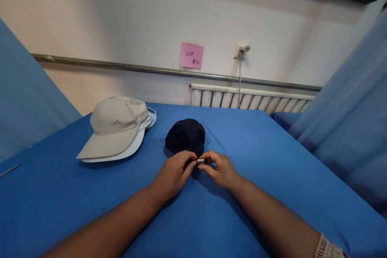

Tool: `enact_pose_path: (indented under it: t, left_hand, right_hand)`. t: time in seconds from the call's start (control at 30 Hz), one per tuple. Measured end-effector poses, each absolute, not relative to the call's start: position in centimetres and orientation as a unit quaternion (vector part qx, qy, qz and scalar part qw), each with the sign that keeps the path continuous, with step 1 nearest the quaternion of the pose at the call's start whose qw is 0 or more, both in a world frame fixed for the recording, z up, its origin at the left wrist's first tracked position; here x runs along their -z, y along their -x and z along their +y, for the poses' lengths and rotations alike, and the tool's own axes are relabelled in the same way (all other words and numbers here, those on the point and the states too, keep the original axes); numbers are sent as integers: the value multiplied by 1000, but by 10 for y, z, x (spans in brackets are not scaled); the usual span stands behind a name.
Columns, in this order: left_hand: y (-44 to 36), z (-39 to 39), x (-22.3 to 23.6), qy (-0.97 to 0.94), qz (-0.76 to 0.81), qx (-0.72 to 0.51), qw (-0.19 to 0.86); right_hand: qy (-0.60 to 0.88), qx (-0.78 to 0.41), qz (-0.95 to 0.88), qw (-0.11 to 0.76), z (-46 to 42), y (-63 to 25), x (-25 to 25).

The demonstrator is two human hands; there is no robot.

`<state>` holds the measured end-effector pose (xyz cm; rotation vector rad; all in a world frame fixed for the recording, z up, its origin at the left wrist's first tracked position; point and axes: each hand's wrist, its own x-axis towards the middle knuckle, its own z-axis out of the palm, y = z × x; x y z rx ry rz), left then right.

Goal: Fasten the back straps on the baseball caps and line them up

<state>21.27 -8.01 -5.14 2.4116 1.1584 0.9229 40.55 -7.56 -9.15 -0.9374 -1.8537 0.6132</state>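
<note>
A dark navy cap [185,135] lies in the middle of the blue-covered table [272,161], its back toward me. My left hand [173,174] and my right hand [221,169] meet at the cap's near edge. Both pinch the strap there, around a small metal buckle [200,161]. The fingers of each hand are curled closed on the strap. A beige cap [115,127] rests at the left, stacked on top of a white cap [137,145] whose brim shows beneath it.
Blue curtains hang at the left [27,100] and right [353,121]. Behind the table are a white radiator [250,100], a metal wall rail [121,65], a pink note [191,55] and a wall plug with a cord [241,52].
</note>
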Motion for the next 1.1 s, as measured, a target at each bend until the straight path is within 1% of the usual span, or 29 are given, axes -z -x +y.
enact_pose_path:
  t: [0.1, 0.23, 0.5, 0.7, 0.87, 1.1]
  left_hand:
    - [-213, -82, 52, -855, 373, -330, 146]
    - [-214, -83, 50, -877, 339, -329, 91]
    - [-215, -81, 50, -902, 312, -299, -3]
    - [-213, -79, 50, -905, 312, -289, 0]
    - [-213, -78, 52, -900, 324, -291, 6]
    - [-211, -75, 53, -899, 346, -268, 0]
  right_hand:
    - [389, -283, -732, 483, -75, -404, 92]
    - [394, -320, -703, 498, -74, -401, 94]
    - [396, -403, -657, 499, -73, -397, 99]
    - [403, -440, -641, 484, -70, -398, 105]
    - [364, -518, -599, 490, -68, -398, 105]
    - [379, -503, -603, 489, -65, -401, 103]
